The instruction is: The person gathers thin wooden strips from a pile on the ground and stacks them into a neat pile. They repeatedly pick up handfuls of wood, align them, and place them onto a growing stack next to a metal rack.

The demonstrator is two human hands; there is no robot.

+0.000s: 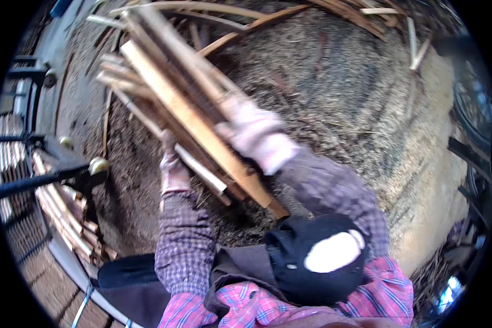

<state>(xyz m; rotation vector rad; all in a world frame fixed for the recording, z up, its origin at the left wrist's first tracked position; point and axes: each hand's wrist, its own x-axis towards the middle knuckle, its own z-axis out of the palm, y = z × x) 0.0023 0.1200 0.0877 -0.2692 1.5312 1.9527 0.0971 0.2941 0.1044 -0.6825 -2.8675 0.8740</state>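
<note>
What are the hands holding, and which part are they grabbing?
Wooden strips: the left hand grips the bundle's left side, toward the near ends; the right hand grips its right side, around the middle.

The left hand (175, 170) and right hand (259, 135) grip a slanted bundle of wooden strips (194, 123) from opposite sides, above ground strewn with sawdust (339, 90). Loose slats (240, 35) lie scattered beyond the bundle. To the left, a blue metal frame (44, 177) with pale wheels (98, 165) stands beside stacked wood pieces (65, 216).
</note>
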